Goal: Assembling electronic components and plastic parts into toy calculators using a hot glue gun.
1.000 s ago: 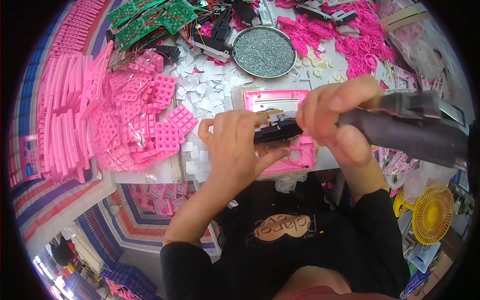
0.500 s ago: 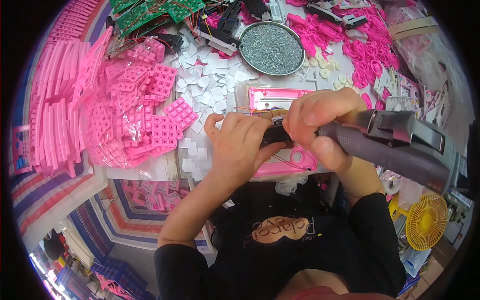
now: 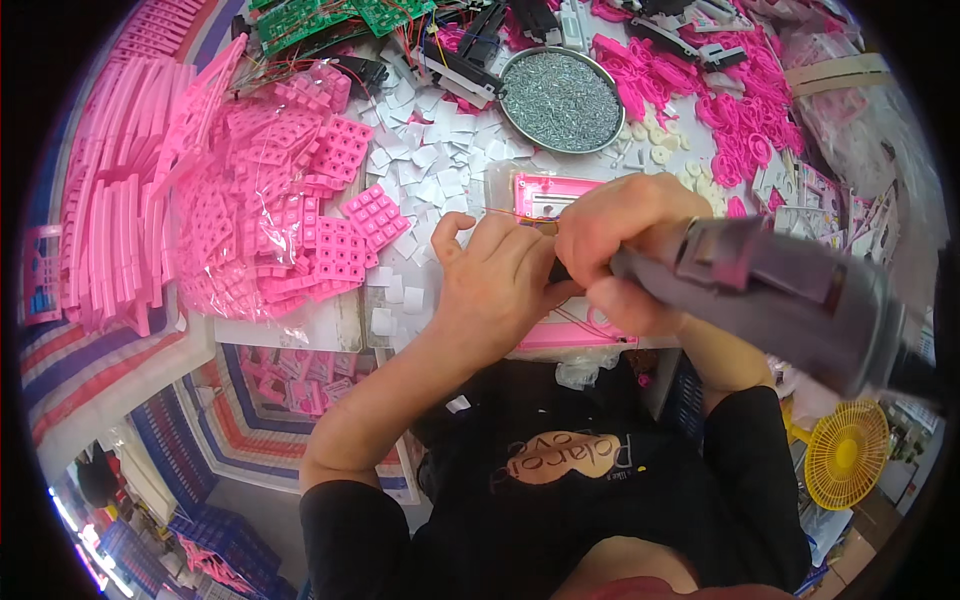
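In front of my body lies a pink plastic casing [image 3: 560, 336], with thin wires across it. My right hand [image 3: 632, 245] wraps round the front of a dark grey electric screwdriver [image 3: 765, 295], tilted so its rear end points right; its tip is hidden behind my fingers. My left hand [image 3: 497, 280] reaches over the casing's left side, thumb and fingers pinched round a black plastic part [image 3: 560, 271]. Most of that part is covered by both hands. The two hands nearly touch.
A round metal dish of small screws [image 3: 562, 100] stands beyond the casing. White square pieces [image 3: 440, 150] lie scattered to its left. Pink button pads [image 3: 270, 200] pile up farther left, green circuit boards [image 3: 340, 20] at the back, pink loops [image 3: 745, 125] at back right.
The whole view has shifted slightly, so bench items sit farther right. My right hand and the screwdriver have moved a little left relative to the casing, covering more of the black part.
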The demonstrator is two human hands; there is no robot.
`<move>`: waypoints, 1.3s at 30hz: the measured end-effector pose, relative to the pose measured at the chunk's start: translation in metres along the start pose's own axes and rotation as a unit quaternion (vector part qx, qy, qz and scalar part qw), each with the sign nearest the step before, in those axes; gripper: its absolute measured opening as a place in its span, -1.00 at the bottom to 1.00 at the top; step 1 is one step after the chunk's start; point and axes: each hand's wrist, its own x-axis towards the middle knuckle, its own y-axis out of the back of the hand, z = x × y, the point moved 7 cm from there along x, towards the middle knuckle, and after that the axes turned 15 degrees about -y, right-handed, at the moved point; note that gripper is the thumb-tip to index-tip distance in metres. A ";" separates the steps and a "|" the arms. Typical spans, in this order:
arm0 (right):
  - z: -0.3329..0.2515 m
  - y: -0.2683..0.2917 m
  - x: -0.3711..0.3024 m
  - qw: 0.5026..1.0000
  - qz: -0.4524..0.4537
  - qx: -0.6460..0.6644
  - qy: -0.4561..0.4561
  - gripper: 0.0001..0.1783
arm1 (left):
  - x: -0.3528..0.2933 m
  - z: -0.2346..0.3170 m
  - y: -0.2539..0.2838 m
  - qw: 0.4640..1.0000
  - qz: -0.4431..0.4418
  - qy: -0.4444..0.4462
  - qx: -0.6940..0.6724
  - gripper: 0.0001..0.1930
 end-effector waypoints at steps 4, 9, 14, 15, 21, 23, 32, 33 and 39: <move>0.019 0.019 -0.013 0.991 0.076 0.086 -0.066 -0.16 | 0.003 -0.007 0.001 0.997 -0.001 0.031 -0.071 -0.56; 0.045 0.020 -0.054 0.905 0.014 -0.404 -0.131 -0.17 | 0.004 -0.026 -0.016 0.982 -0.018 0.054 -0.181 -0.46; 0.047 0.040 -0.051 0.938 0.104 -0.304 -0.129 -0.49 | -0.009 -0.030 -0.018 0.974 0.032 0.116 -0.194 -0.20; 0.054 0.043 -0.048 0.944 0.112 -0.238 -0.198 -0.54 | -0.013 -0.030 -0.020 0.969 0.048 0.134 -0.203 -0.21; 0.090 0.059 -0.038 0.873 0.070 -0.086 -0.475 -0.63 | -0.022 -0.021 -0.028 0.962 0.109 0.165 -0.188 -0.30; 0.097 0.067 -0.034 0.860 0.037 -0.177 -0.477 -0.57 | -0.014 -0.016 -0.025 0.980 0.069 0.149 -0.109 -0.34; 0.049 0.055 -0.023 0.857 0.075 -0.484 -0.162 -0.46 | 0.008 -0.008 -0.023 0.992 0.000 0.117 0.040 -0.54; 0.051 0.048 -0.027 0.892 0.030 -0.433 -0.128 -0.41 | 0.010 -0.008 -0.022 0.992 0.002 0.116 0.048 -0.55; 0.056 0.027 -0.054 0.834 0.181 -0.520 0.014 -0.53 | 0.013 -0.001 -0.020 0.989 0.010 0.115 0.092 -0.64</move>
